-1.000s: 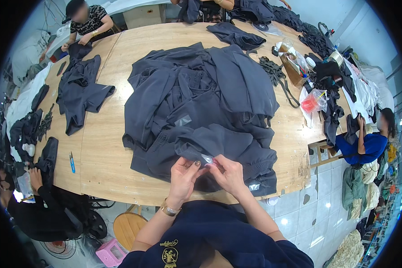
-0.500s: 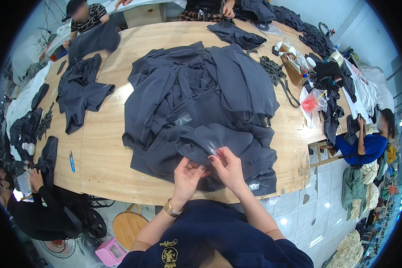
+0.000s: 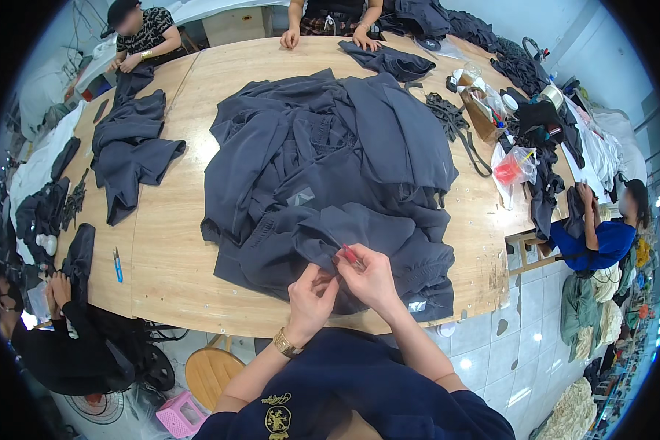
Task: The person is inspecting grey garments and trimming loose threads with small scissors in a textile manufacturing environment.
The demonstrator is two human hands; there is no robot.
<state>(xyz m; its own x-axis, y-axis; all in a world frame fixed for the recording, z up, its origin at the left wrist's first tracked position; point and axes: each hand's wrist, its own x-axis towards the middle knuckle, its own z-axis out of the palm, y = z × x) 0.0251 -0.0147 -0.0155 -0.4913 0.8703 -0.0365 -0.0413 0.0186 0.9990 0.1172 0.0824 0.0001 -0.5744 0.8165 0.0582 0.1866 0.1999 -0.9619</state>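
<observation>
A large heap of dark grey garments (image 3: 286,158) lies in front of me, with elastic waistbands and a small shiny patch showing. At its near edge my left hand (image 3: 313,295) pinches a fold of the top garment (image 3: 374,227), thumb against fingers. My right hand (image 3: 368,280) is closed beside it, the fingertips of both hands almost meeting over the cloth. Small red-handled thread snips (image 3: 352,255) sit in the right fingers; their tips are hidden now. Exactly what the snips touch is too small to make out.
All this rests on a wooden table (image 3: 172,257). A blue cutter (image 3: 117,265) and more dark garments (image 3: 136,136) lie left. A cluttered box (image 3: 484,114), straps (image 3: 447,114) and a red drink bag (image 3: 515,167) stand right. Several co-workers sit around. A stool (image 3: 213,370) is below.
The right hand has turned the snips, so the shiny blades no longer show. Both hands stay over the same fold. The far-left co-worker has lowered a garment; the far co-worker's hands now rest on the table.
</observation>
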